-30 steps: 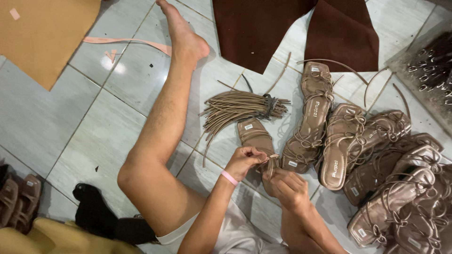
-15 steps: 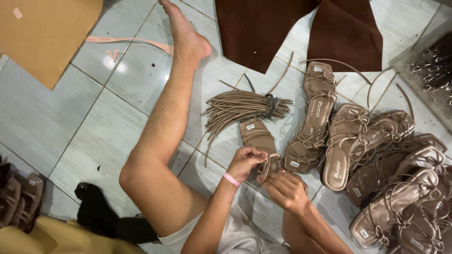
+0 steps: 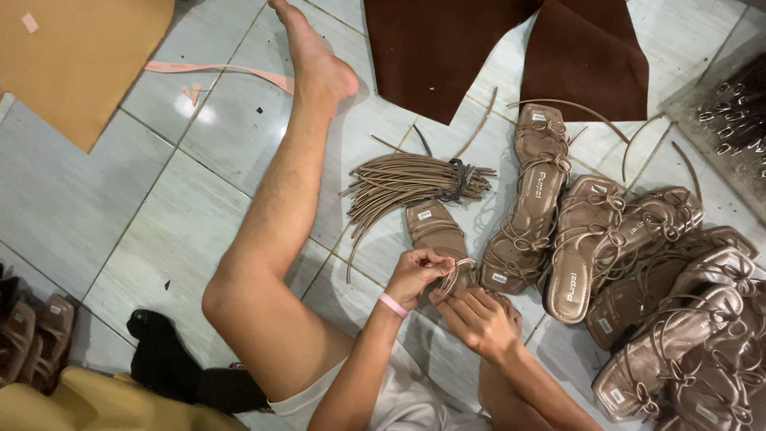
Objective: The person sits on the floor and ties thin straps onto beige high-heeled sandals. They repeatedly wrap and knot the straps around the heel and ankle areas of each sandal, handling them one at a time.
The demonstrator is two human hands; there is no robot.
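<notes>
A tan sandal (image 3: pixel 435 227) lies sole-up on the tiled floor in front of me. My left hand (image 3: pixel 415 275), with a pink wristband, pinches a thin tan strap (image 3: pixel 451 279) at the sandal's near end. My right hand (image 3: pixel 479 319) holds the same strap from below, fingers curled around it. A tied bundle of tan cords (image 3: pixel 411 182) lies just beyond the sandal. My bare leg (image 3: pixel 279 207) stretches out to the left of it.
Several finished strappy tan sandals (image 3: pixel 630 263) are heaped at the right. Dark brown sheets (image 3: pixel 495 48) lie at the top, a tan sheet (image 3: pixel 72 56) at the top left. A black object (image 3: pixel 163 363) and more sandals (image 3: pixel 36 335) sit at the lower left.
Both hands have stayed on the sandal's near end, working the strap; the fingers shifted slightly and the strap now loops between them.
</notes>
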